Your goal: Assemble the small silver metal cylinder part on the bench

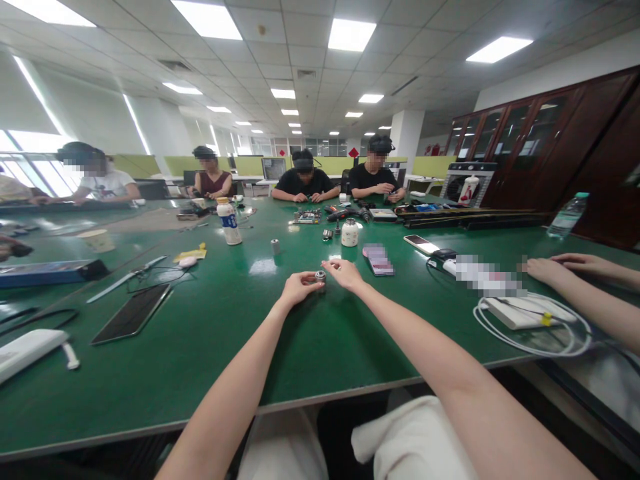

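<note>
My left hand (299, 288) is closed around the side of a small grey metal cylindrical part (321, 275), which stands upright on or just above the green table. Just to the right, my right hand (345, 274) has thumb and forefinger pinched together close to the part's top. Whatever sits between those fingertips is too small to make out. Farther off, a second small grey cylinder (275, 247) stands on the table. Beyond my right hand are a white round jar (349, 233) and a small dark metal piece (327, 235).
A pink-purple card or booklet (379, 259) lies right of my hands, near a phone (421, 245). Left are a dark tablet (133, 313) and a bottle (229, 221). Another person's hands (555, 270) rest at right by a coiled white cable (583, 337). Several people sit across the table.
</note>
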A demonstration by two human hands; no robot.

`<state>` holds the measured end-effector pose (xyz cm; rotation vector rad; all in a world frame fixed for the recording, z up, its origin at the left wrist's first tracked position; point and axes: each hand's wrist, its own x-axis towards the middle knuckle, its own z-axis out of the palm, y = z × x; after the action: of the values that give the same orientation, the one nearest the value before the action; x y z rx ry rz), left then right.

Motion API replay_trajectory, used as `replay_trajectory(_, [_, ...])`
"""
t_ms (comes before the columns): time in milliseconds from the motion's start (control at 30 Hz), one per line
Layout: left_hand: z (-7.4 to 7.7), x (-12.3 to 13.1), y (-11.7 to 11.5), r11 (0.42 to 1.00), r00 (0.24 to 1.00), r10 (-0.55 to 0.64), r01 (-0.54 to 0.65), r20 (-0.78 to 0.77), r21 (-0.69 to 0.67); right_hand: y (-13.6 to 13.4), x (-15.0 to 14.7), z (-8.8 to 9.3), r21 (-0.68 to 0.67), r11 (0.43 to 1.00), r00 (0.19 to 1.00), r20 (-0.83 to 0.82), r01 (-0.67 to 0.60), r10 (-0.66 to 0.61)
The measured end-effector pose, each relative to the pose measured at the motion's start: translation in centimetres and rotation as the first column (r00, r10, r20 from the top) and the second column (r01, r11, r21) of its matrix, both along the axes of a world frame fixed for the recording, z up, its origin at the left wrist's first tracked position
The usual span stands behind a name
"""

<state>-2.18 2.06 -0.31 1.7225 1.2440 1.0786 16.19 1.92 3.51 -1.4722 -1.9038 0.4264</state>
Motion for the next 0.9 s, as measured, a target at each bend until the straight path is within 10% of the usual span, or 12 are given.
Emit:
replay_trajectory(533, [0.1,0.0,0.0,1.000,1.000,0.013,-0.013,0.012,-0.014,0.5,-0.1,-0.1,0.022,0.997,0.997,-0.006,0.071,-0.071])
replay_trajectory(900, [0.2,0.1,-0.1,1.000,0.999,-0.007,0.008,0.032,-0.016,0.0,2.5,-1.6,-0.127,0.986,0.947,0.314,0.112,-0.067])
